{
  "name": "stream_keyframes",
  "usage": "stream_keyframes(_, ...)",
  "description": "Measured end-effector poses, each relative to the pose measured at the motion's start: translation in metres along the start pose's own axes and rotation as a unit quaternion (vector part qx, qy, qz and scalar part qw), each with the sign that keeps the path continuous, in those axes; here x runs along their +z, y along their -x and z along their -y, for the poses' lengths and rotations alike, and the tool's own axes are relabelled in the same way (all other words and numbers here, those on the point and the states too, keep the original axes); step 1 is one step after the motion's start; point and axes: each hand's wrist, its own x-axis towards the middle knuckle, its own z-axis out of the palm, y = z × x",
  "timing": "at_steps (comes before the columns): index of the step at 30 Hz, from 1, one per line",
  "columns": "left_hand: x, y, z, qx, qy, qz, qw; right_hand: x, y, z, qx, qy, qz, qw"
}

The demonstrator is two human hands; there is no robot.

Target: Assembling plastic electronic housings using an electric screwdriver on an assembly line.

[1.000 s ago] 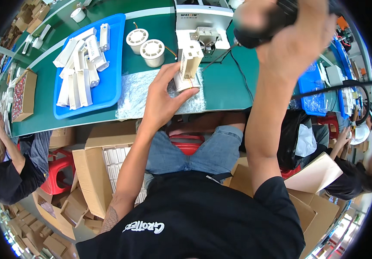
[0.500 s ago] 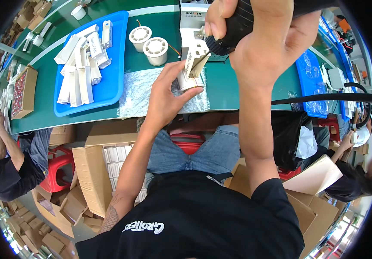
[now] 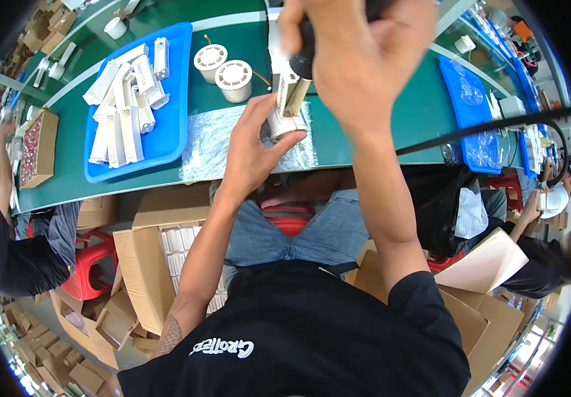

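Observation:
My left hand point(image 3: 252, 149) is closed around a white round housing point(image 3: 283, 128), thumb on the near side and fingers on the far side. On that housing stands an upright cream-white hollow handle piece point(image 3: 294, 99), open on one side. A black corded electric screwdriver point(image 3: 304, 61) is gripped in my right hand point(image 3: 358, 73), which is blurred. It points down at the top of the handle piece; its tip is hidden there. Two white round slotted housings point(image 3: 234, 81) with wires stand left of my left hand. Clear plastic wrap point(image 3: 209, 139) lies under the work.
On the left, a blue tray point(image 3: 174, 126) carries several white handle pieces point(image 3: 125, 132), beside a cardboard box of small red parts point(image 3: 47, 149). Another blue tray point(image 3: 461, 106) lies right, near a black cable point(image 3: 484, 134). Co-workers sit at both sides.
My right hand has moved left with the screwdriver, now more directly over the handle piece. My left hand keeps its hold on the housing, almost unmoved.

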Motion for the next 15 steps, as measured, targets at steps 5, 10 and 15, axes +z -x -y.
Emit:
stream_keyframes(5,0.001,0.003,-0.004,0.016,-0.038,-0.005,0.999,-0.081,0.018,0.037,0.196,-0.144,0.066,0.968)
stream_keyframes(10,-0.012,0.010,-0.005,0.002,-0.001,0.007,1.000,-0.092,0.023,0.083,0.147,0.113,-0.094,0.978)
stream_keyframes(15,-0.097,-0.037,-0.032,-0.051,0.006,-0.017,0.999,-0.147,0.108,0.064,0.266,0.344,-0.154,0.887)
